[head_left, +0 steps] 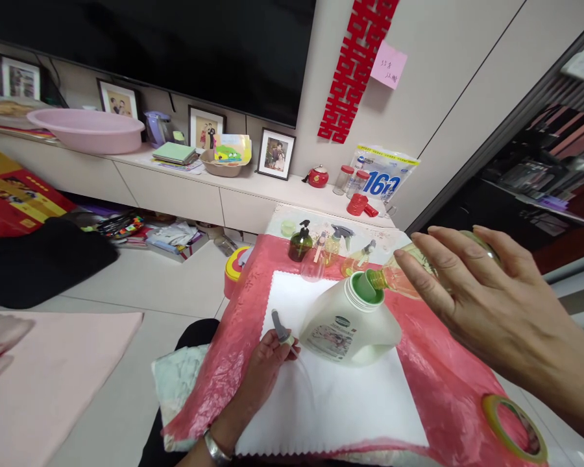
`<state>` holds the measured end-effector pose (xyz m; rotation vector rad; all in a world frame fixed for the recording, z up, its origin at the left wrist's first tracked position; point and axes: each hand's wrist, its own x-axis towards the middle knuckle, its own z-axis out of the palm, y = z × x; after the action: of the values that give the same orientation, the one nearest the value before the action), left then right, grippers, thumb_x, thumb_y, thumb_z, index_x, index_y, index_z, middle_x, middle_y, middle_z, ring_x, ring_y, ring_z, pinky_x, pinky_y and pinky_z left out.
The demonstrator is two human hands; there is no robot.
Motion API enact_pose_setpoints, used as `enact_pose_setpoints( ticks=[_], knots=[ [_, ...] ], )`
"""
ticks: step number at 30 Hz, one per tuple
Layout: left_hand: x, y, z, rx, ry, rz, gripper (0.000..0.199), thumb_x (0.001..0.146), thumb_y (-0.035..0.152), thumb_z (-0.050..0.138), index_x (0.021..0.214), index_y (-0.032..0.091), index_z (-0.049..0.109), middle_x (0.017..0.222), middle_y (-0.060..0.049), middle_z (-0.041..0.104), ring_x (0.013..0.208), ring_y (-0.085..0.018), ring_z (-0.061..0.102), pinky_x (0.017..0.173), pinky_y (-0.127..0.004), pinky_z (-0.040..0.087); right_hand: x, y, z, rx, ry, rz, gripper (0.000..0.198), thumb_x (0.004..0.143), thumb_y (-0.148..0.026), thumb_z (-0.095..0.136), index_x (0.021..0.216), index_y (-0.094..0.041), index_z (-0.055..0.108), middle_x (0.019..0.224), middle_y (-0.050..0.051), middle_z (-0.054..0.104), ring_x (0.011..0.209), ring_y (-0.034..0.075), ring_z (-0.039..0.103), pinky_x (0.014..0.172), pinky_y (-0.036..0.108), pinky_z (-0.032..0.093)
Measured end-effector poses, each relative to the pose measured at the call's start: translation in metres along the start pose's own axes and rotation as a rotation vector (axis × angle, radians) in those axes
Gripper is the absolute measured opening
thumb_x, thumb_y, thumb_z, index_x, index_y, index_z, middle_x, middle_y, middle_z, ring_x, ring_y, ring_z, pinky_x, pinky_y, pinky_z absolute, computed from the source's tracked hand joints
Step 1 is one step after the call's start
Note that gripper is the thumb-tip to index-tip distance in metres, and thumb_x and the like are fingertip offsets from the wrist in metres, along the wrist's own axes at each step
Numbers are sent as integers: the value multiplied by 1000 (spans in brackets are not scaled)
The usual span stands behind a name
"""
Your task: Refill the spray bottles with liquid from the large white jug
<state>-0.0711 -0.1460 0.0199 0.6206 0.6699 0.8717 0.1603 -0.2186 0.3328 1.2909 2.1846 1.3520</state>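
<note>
A grey pump head [277, 321] with a thin clear tube is pinched in the fingers of my left hand [267, 360], low over the white sheet. My right hand [477, 272] is wrapped over a clear bottle [406, 275] that is tipped sideways. The bottle's yellowish neck rests at the green-lined mouth of a big pale detergent jug [350, 331]. The jug leans on the white sheet [370, 402], its handle to the right and its label facing me. Whether liquid is running from the bottle, I cannot tell.
Behind the jug stand a dark green spray bottle [300, 243] and several clear ones. A roll of tape [514, 428] lies at the right on the red table cover [448, 344]. A cabinet behind holds photo frames, a pink basin [87, 133] and jars.
</note>
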Motion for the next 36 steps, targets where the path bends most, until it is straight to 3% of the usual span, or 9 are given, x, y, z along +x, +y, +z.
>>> enact_pose_setpoints(
  ticks=[4, 8, 11, 15, 17, 20, 26, 31, 36],
  knots=[
    [0, 1, 0, -9, 8, -4, 49, 63, 45, 96, 95, 17, 72, 88, -6, 78, 78, -17, 70, 76, -30, 54, -11, -4, 12, 94, -82, 84, 39, 100, -7, 33, 137, -9, 46, 139, 20, 50, 126, 38, 52, 96, 56, 48],
    [-1, 2, 1, -17, -4, 7, 48, 65, 44, 95, 97, 16, 72, 90, -7, 78, 79, -17, 71, 77, -30, 54, -33, -7, 18, 350, -69, 241, 45, 107, -39, 33, 141, -12, 46, 135, 17, 53, 112, 34, 58, 81, 49, 55],
    [-1, 1, 3, -35, 1, 16, 49, 64, 45, 96, 96, 16, 71, 89, -7, 78, 79, -17, 71, 76, -31, 54, -60, -19, 12, 596, -68, 436, 60, 105, -63, 41, 147, -20, 45, 134, 11, 57, 109, 31, 63, 80, 45, 60],
    [-7, 11, 12, -86, 51, 4, 48, 65, 43, 96, 95, 14, 71, 88, -7, 78, 79, -17, 71, 76, -30, 56, -101, -59, 1, 994, -286, 679, 75, 94, -79, 53, 154, -37, 39, 143, 1, 54, 120, 31, 62, 83, 40, 66],
    [-13, 24, 17, -139, 80, 18, 48, 63, 42, 97, 94, 14, 71, 87, -6, 77, 78, -16, 72, 76, -29, 57, -118, -84, 1, 1146, -329, 714, 74, 94, -75, 57, 156, -38, 36, 144, 1, 53, 121, 30, 62, 80, 35, 67],
    [-21, 52, 22, -209, 83, 88, 40, 72, 37, 93, 98, 16, 70, 93, -5, 78, 84, -17, 74, 84, -31, 59, -135, -126, 12, 1269, -312, 644, 69, 95, -56, 69, 154, -35, 40, 138, 2, 58, 112, 26, 67, 73, 25, 66],
    [-28, 96, 28, -225, 142, 304, 32, 77, 30, 89, 100, 19, 70, 97, -1, 79, 87, -14, 75, 86, -28, 60, -126, -199, 32, 1478, -454, 769, 77, 91, -56, 72, 154, -28, 38, 145, 7, 51, 122, 26, 61, 95, 37, 62],
    [-35, 104, 38, -211, 148, 387, 37, 74, 30, 92, 103, 19, 70, 95, -1, 80, 83, -13, 75, 84, -28, 62, -94, -222, 28, 1593, -463, 929, 80, 84, -56, 72, 154, -29, 41, 148, 4, 48, 126, 28, 56, 107, 47, 53],
    [-41, 104, 40, -160, 109, 408, 41, 71, 31, 94, 103, 20, 71, 96, -2, 80, 84, -15, 76, 82, -29, 63, -80, -226, 27, 1682, -441, 975, 81, 82, -51, 74, 153, -28, 44, 148, 4, 48, 125, 28, 56, 108, 46, 50]
  ],
)
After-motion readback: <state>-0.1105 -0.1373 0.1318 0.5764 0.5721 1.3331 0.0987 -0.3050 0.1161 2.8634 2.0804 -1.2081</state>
